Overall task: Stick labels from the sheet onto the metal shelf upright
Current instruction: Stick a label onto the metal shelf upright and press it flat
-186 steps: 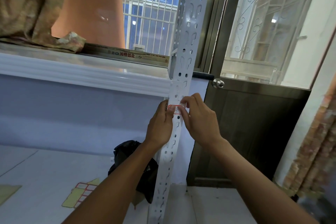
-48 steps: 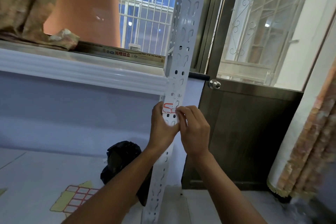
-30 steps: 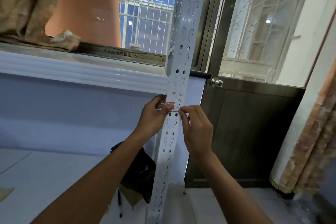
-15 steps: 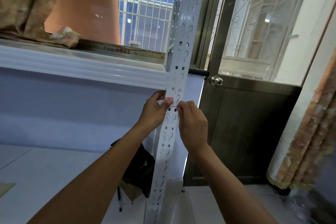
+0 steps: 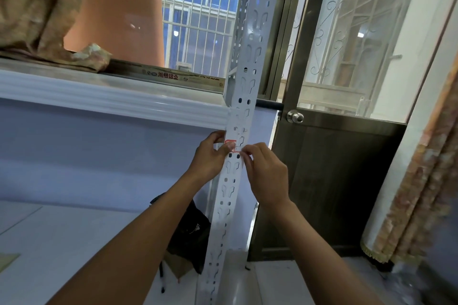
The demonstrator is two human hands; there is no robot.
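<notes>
Contact first: left thumb (image 5: 229, 148) lies flat on the left half of the small red-bordered white paper label (image 5: 233, 143). The other left fingers curl round the near edge of the steel, so the left hand (image 5: 210, 158) clamps label and metal together. Right hand (image 5: 266, 176): fingers curled, tips bunched at the label's right end. Pinching a loose corner or rubbing it down, cannot tell.

Label sits on the front face of the white perforated metal shelf upright (image 5: 251, 62), just below the white window sill (image 5: 111, 96) and just above a pair of round holes.

Handling, my read: the label is thin, floppy and near weightless; the adhesive likely grabs on contact and wrinkles easily. Hold it by the edges only and smooth from the pinned side across. It covers slots, so unsupported patches may dimple under hard pressure. The upright is stiff, with smooth paint.

Outward: black bag (image 5: 190, 238) on the floor behind the upright, dark door (image 5: 334, 181) to the right.
</notes>
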